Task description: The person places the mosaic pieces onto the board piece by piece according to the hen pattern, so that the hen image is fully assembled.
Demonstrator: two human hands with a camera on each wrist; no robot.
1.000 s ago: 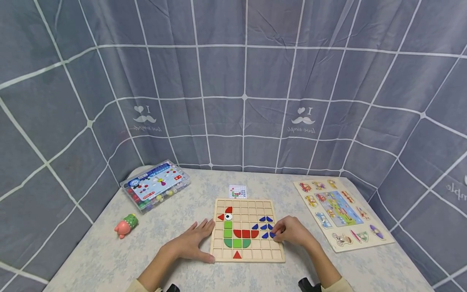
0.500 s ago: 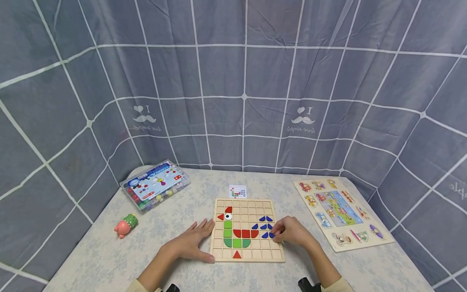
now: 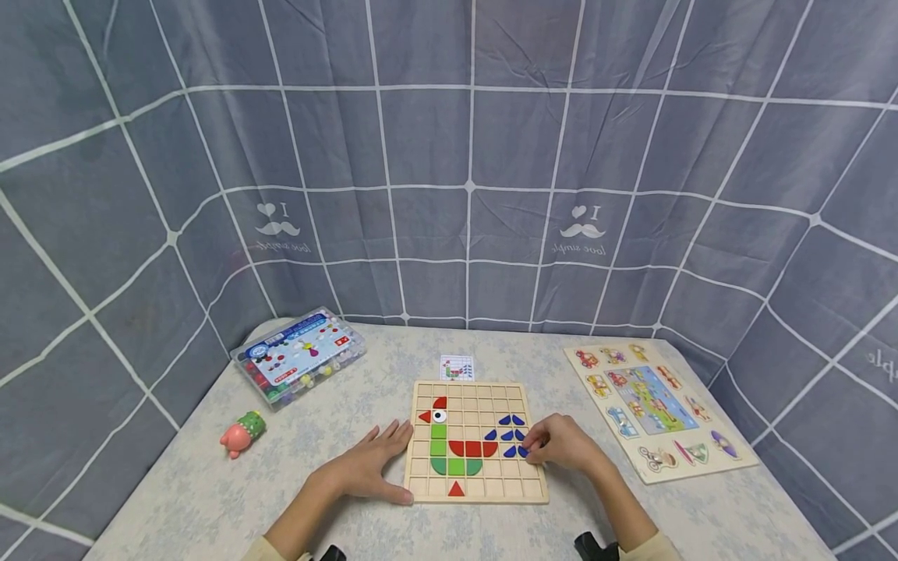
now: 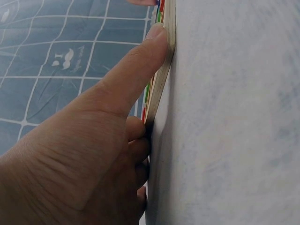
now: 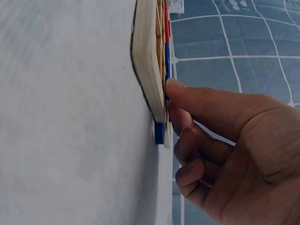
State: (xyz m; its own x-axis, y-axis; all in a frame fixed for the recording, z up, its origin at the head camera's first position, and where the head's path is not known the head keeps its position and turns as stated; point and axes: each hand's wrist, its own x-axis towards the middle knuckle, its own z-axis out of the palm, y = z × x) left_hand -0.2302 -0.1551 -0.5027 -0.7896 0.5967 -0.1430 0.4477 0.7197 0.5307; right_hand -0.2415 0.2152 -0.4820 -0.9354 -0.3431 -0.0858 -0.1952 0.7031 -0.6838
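Note:
A wooden grid board (image 3: 477, 497) lies on the table, with colored pieces in its cells forming a bird shape. My left hand (image 3: 372, 463) lies spread against the board's left edge; its thumb (image 4: 140, 58) touches the board's side in the left wrist view. At the right, the thumb and index finger of my right hand (image 3: 564, 444) pinch a blue quarter-round piece (image 3: 522, 452) in its cell. More blue pieces (image 3: 508, 436) lie beside it. Red and green pieces (image 3: 456, 467) form the body. In the right wrist view, another blue block (image 5: 159, 133) shows by the board's edge.
A small pattern card (image 3: 457, 368) lies behind the board. To the left are a clear plastic case of beads (image 3: 302, 354) and a pink-and-green toy (image 3: 242, 434). A wooden picture puzzle (image 3: 659, 413) lies to the right. Grey checked curtains (image 3: 435, 156) surround the table.

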